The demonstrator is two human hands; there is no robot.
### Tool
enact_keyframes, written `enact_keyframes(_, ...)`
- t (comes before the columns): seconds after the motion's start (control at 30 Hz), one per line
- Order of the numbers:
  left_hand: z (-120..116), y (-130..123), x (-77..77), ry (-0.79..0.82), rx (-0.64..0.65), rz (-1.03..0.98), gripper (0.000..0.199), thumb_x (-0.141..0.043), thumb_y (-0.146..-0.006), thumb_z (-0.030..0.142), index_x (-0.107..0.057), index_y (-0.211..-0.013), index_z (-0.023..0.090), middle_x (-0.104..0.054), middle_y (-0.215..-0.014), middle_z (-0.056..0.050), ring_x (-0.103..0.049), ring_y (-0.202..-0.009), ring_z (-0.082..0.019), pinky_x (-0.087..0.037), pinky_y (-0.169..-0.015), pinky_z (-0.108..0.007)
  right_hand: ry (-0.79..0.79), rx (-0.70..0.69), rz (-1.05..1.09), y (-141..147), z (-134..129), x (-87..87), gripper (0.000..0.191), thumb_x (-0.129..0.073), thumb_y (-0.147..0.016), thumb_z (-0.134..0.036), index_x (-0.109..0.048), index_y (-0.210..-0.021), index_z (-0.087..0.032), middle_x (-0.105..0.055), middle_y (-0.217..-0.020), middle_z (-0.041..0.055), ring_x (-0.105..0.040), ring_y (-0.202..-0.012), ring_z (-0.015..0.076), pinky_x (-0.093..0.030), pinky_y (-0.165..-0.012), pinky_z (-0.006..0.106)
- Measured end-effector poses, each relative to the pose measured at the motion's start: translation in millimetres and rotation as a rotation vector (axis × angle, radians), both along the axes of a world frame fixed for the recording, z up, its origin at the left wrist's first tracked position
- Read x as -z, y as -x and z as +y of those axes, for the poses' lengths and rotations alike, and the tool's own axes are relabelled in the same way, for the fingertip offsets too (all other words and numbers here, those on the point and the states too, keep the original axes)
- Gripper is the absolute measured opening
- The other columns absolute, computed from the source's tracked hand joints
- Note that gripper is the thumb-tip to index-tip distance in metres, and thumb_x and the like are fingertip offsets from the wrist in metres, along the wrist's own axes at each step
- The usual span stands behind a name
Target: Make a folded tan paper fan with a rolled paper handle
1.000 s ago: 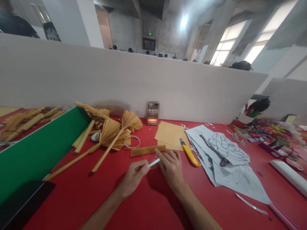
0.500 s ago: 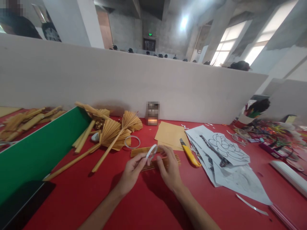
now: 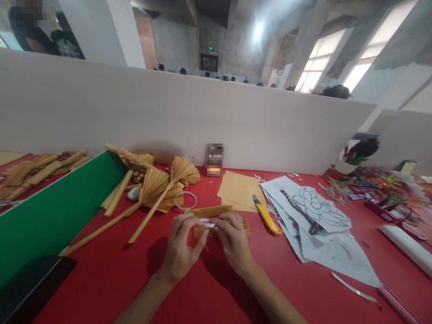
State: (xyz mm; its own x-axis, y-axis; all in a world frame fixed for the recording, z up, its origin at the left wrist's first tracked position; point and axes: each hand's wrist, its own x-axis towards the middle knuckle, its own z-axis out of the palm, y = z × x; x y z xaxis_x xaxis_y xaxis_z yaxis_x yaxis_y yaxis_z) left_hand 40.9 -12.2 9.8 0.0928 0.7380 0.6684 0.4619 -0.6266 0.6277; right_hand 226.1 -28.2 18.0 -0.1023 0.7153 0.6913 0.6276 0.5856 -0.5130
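Observation:
Both my hands meet over the pleated brown paper strips (image 3: 216, 210) on the red table. A thin white ring, which looks like a narrow roll of tape (image 3: 207, 224), is seen edge-on between them. My right hand (image 3: 234, 243) pinches its right end with thumb and fingertips. On the other side, my left hand (image 3: 182, 245) has its thumb spread away from curled fingers, whose tips are at the roll's left end. Fingers partly cover the roll. A second pale ring (image 3: 185, 200) lies just beyond my left hand, by the folded paper fans (image 3: 153, 191).
A yellow utility knife (image 3: 268, 219) lies right of my hands, beside brown paper sheets (image 3: 239, 189) and printed flower drawings (image 3: 320, 211). A green divider (image 3: 64, 198) and black object (image 3: 37, 285) border the left. A white partition (image 3: 182, 117) stands behind.
The white roll has turned from standing upright in my left fingers to lying nearly flat between both hands. My right fingers have closed on it, and my left thumb has moved away from it.

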Motion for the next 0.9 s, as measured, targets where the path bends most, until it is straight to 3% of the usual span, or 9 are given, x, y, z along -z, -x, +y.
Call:
enact_keyframes(0.07,1,1,-0.2,0.003,0.089,0.132,0.026,-0.061,-0.101,0.029,-0.065,-0.126,0.026,-0.069,-0.122,-0.007,-0.058,-0.12,-0.026,-0.044,-0.107,-0.042,-0.03,-0.002,-0.062,-4,1,1.0,0.022,-0.058,-0.103,-0.017,-0.074,-0.115,-0.027,-0.069,-0.107,0.0063,-0.063,-0.1,0.0232,-0.049,-0.09,0.041)
enact_keyframes(0.13,3,1,0.7,0.027,0.145,0.19,0.027,-0.055,-0.105,0.027,-0.064,-0.13,0.028,-0.072,-0.121,-0.005,-0.061,-0.115,-0.024,-0.045,-0.103,-0.04,-0.032,-0.007,-0.066,-4,0,3.5,0.023,-0.057,-0.104,-0.017,-0.073,-0.115,-0.029,-0.069,-0.114,0.0066,-0.062,-0.106,0.0241,-0.048,-0.094,0.043)
enact_keyframes(0.23,6,0,3.8,0.009,0.131,0.151,0.018,-0.057,-0.105,0.027,-0.071,-0.116,0.027,-0.075,-0.103,-0.003,-0.065,-0.102,-0.022,-0.048,-0.094,-0.036,-0.006,0.019,0.039,0,-1,8.1,0.03,-0.059,-0.103,-0.019,-0.066,-0.129,-0.031,-0.065,-0.127,0.0081,-0.059,-0.119,0.0256,-0.05,-0.101,0.045)
enact_keyframes(0.33,7,-1,5.7,0.006,0.09,0.082,0.011,-0.062,-0.102,0.028,-0.073,-0.102,0.025,-0.074,-0.095,-0.003,-0.065,-0.098,-0.022,-0.05,-0.09,-0.035,0.055,0.036,0.117,4,-3,9.9,0.049,-0.062,-0.102,-0.021,-0.053,-0.148,-0.031,-0.06,-0.136,0.0102,-0.056,-0.128,0.0267,-0.05,-0.107,0.045)
enact_keyframes(0.5,5,-2,2.8,0.025,0.082,0.087,0.01,-0.064,-0.101,0.027,-0.073,-0.099,0.025,-0.072,-0.085,0.0,-0.064,-0.083,-0.02,-0.049,-0.086,-0.035,0.064,-0.058,0.054,6,-3,8.0,0.06,-0.056,-0.101,-0.011,-0.048,-0.154,-0.037,-0.06,-0.137,0.0088,-0.057,-0.128,0.0258,-0.053,-0.105,0.045)
enact_keyframes(0.77,5,-2,6.6,0.008,0.027,0.099,0.011,-0.065,-0.101,0.029,-0.075,-0.103,0.026,-0.075,-0.086,-0.001,-0.062,-0.082,-0.022,-0.049,-0.08,-0.034,0.034,-0.096,0.079,9,-4,7.6,0.05,-0.055,-0.1,-0.009,-0.06,-0.143,-0.035,-0.066,-0.126,0.0087,-0.062,-0.114,0.0248,-0.055,-0.096,0.044)
enact_keyframes(0.9,6,-2,6.3,-0.006,0.007,0.12,0.013,-0.064,-0.101,0.03,-0.076,-0.103,0.025,-0.075,-0.085,-0.001,-0.062,-0.08,-0.022,-0.049,-0.079,-0.034,0.094,-0.106,0.153,9,-6,3.5,0.035,-0.054,-0.1,-0.011,-0.07,-0.124,-0.029,-0.068,-0.12,0.0084,-0.064,-0.111,0.0244,-0.055,-0.095,0.042)
